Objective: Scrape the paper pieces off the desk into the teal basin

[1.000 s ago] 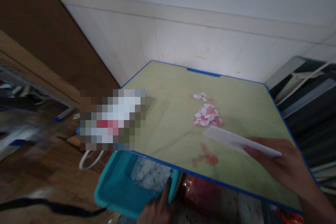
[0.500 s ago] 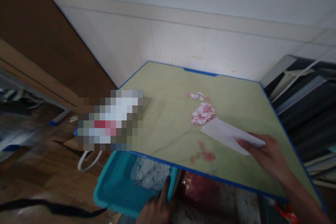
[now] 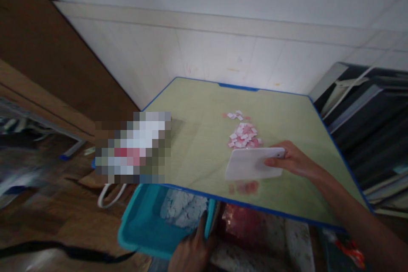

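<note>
One scraper (image 3: 247,165) turned, right hand (image 3: 290,159) gripping; two piles (image 3: 243,135) beyond.

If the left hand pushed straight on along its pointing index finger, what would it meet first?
Probably the blue edge of the board, just beyond the left hand's index finger. Height is unclear; if lower, it might pass beneath, along the teal basin's side.

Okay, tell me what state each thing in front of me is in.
White scraper: held, broad face showing
Right hand: closed on the scraper
Teal basin: partly filled with white pieces
Left hand: at the basin's rim, one finger extended
Pink-and-white pieces: heaped, smaller cluster beyond
Table: stained pink near front edge
</note>
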Tool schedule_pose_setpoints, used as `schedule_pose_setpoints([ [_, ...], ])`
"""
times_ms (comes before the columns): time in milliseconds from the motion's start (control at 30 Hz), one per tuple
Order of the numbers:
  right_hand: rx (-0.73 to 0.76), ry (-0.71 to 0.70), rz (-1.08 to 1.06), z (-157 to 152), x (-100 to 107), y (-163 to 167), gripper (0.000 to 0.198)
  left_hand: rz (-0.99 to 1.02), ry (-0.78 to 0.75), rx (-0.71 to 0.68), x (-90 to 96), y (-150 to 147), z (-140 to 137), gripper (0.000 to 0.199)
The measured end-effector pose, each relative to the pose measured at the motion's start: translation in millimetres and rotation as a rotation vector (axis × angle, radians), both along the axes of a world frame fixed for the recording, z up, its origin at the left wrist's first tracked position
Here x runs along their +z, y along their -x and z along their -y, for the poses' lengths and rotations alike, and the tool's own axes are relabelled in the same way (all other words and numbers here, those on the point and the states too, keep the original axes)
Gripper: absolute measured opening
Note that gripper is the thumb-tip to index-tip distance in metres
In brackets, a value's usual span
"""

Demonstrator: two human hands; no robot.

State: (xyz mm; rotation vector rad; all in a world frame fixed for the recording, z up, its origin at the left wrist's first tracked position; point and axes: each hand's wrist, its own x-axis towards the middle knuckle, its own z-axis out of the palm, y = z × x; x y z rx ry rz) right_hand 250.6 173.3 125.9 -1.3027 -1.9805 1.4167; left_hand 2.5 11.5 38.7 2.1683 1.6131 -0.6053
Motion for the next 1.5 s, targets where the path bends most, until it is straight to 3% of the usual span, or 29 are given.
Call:
schedule_pose_setpoints([
  [200,-0.033,0.032,0.024,26,-1,-3,0.028,0.108,-0.008,-0.016,-8.9,6,0,0.041],
  [300,-0.042,-0.001,0.036,39,-1,-5,0.027,0.117,-0.067,-0.026,-15.3,7,2,0.046],
  [400,-0.043,-0.088,0.072,52,1,-6,0.028,0.106,-0.135,-0.039,-19.8,6,4,0.053],
  [500,-0.032,-0.229,0.156,67,5,-5,0.030,0.101,-0.173,-0.049,-19.8,6,6,0.046],
  [667,0.031,-0.438,0.198,99,8,0,0.022,0.094,-0.166,-0.024,-15.4,4,7,0.054],
  [800,0.098,-0.503,0.171,110,16,-8,0.027,0.092,-0.144,-0.020,-19.0,3,9,0.057],
  [900,-0.046,-0.524,0.191,96,27,-25,0.019,0.115,-0.161,-0.021,-23.5,3,10,0.053],
  [1000,-0.334,-0.633,0.151,62,34,-41,0.011,0.131,-0.177,-0.013,-24.2,3,10,0.058],
  [1067,-0.435,-0.642,0.085,35,34,-45,0.013,0.125,-0.156,-0.003,-22.3,2,10,0.060],
  [1233,-0.395,-0.460,-0.019,-5,24,-27,0.016,0.103,-0.086,0.020,-14.9,1,8,0.054],
  [1500,-0.250,-0.345,0.036,-2,15,-17,0.020,0.089,0.066,0.052,-5.0,0,2,0.048],
])
